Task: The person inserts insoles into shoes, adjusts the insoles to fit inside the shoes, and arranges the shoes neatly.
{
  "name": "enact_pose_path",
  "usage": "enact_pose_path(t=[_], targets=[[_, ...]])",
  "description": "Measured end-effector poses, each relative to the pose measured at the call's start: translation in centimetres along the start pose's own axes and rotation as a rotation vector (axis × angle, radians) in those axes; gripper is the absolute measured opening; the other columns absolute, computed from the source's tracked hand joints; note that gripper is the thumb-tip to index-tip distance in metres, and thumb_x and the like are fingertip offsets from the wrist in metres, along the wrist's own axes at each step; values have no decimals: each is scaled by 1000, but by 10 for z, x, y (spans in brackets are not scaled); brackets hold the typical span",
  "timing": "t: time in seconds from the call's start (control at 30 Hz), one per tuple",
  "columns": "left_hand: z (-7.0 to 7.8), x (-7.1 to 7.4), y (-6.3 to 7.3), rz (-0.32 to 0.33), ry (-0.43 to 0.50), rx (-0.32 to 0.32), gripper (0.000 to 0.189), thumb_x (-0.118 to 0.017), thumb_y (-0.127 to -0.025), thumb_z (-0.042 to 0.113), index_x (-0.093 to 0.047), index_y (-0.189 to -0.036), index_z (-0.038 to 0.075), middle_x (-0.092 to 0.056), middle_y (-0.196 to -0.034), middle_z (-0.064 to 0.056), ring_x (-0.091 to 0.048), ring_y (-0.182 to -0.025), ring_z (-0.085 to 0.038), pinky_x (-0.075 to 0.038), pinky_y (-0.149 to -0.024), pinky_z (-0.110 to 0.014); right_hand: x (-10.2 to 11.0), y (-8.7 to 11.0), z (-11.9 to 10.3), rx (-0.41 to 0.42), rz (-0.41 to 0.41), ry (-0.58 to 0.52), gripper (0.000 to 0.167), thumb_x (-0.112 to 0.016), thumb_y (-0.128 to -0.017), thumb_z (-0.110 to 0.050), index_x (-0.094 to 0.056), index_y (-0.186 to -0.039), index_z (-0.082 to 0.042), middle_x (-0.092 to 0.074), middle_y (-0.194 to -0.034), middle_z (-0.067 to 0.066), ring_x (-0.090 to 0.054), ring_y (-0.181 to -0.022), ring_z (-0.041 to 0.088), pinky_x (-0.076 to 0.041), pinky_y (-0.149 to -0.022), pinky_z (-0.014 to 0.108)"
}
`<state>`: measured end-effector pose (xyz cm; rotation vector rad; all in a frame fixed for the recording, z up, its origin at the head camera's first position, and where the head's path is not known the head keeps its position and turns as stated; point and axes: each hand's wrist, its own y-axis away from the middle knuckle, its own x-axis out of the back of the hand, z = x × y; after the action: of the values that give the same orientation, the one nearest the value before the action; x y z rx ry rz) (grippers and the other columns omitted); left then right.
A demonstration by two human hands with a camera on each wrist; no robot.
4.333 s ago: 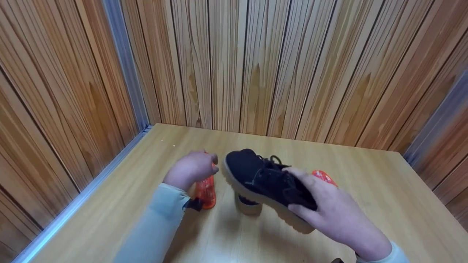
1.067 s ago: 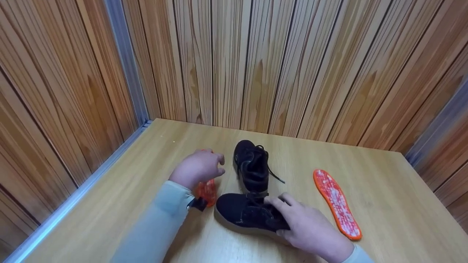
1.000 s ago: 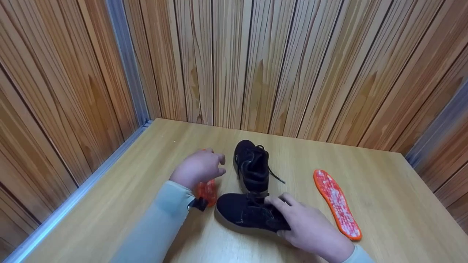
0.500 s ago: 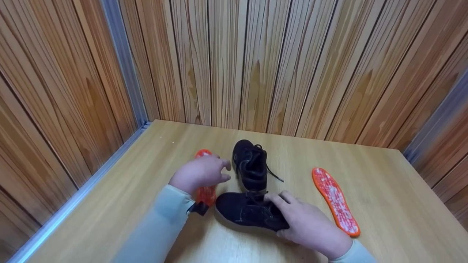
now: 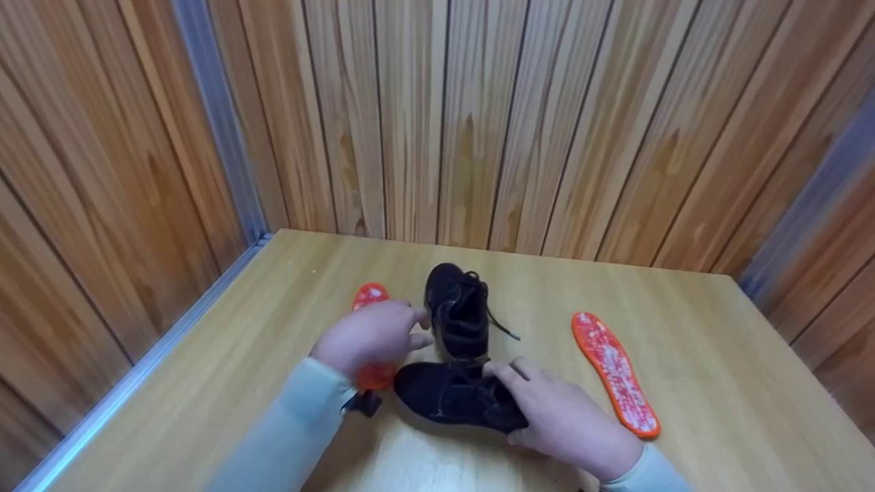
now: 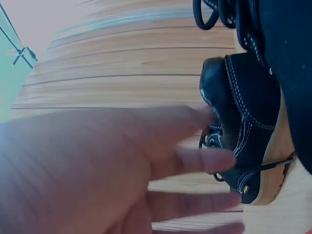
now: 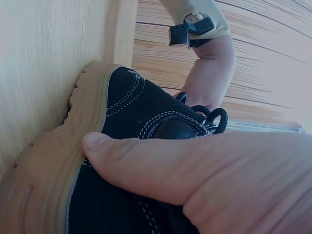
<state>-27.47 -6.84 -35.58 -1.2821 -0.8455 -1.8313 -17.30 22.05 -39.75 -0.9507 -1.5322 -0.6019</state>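
My right hand (image 5: 560, 410) grips the near black lace-up shoe (image 5: 437, 393) around its heel end, toe pointing left. In the right wrist view, the thumb (image 7: 141, 163) presses along the shoe's side, just above the tan sole (image 7: 53, 156). The second black shoe (image 5: 465, 318) stands behind it, toe toward the back wall, one lace trailing right. With fingers spread and loosely bent, my left hand (image 5: 372, 335) hovers by that shoe's left side, holding nothing. Beneath it lies an orange-rimmed red-and-white insole (image 5: 370, 294), its middle hidden by the hand.
A matching insole (image 5: 615, 372) lies flat to the right of the shoes. The light wooden table (image 5: 711, 342) meets wood-panelled walls (image 5: 472, 137) at the back and sides. A metal strip (image 5: 137, 383) runs along the left edge.
The right hand has lowered the near shoe from a raised, tilted hold onto the table in front of the other. The left hand has shifted slightly right, toward the far shoe.
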Motion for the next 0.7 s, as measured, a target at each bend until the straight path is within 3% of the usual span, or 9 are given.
enact_pose_path(t=[0.1,0.2,0.33,0.5,0.7], targets=[[0,-2,9,-40,85,-6,61,-61,-106,63,-67,-149,19,-67,-155,-10,-64,-143,-32,-49,-122,-54,-3,-2,0,3,1,-3,94,-102,-73,-23,-53,-153,-24,-63,-131,7,-73,-105,33,-63,-78,56],[1,-8,17,-102,157,-53,73,-71,-95,72,-64,-151,26,-64,-159,-5,-61,-146,-30,-47,-123,-55,-3,-2,0,-4,0,-3,94,-102,-73,-23,-53,-153,-23,-64,-132,8,-73,-107,34,-64,-80,58],[2,-26,23,-155,131,-134,98,-89,-77,68,-53,-159,28,-59,-163,-5,-59,-147,-30,-47,-124,-54,-4,0,0,-7,-26,-7,94,-101,-74,-24,-53,-154,-23,-64,-134,10,-73,-107,36,-64,-81,59],[-1,-60,24,-75,30,-206,126,-99,-69,61,-35,-170,23,-53,-167,-10,-60,-146,-31,-51,-121,-50,-5,-2,-3,-9,-23,9,94,-100,-75,-27,-51,-155,-25,-64,-139,9,-74,-108,37,-64,-81,58],[1,-83,14,63,-54,-250,128,-98,-70,65,-33,-170,19,-57,-162,-9,-63,-137,-33,-56,-115,-50,-1,-1,1,-6,-14,43,94,-100,-77,-29,-50,-157,-24,-63,-136,9,-74,-104,35,-64,-77,55]])
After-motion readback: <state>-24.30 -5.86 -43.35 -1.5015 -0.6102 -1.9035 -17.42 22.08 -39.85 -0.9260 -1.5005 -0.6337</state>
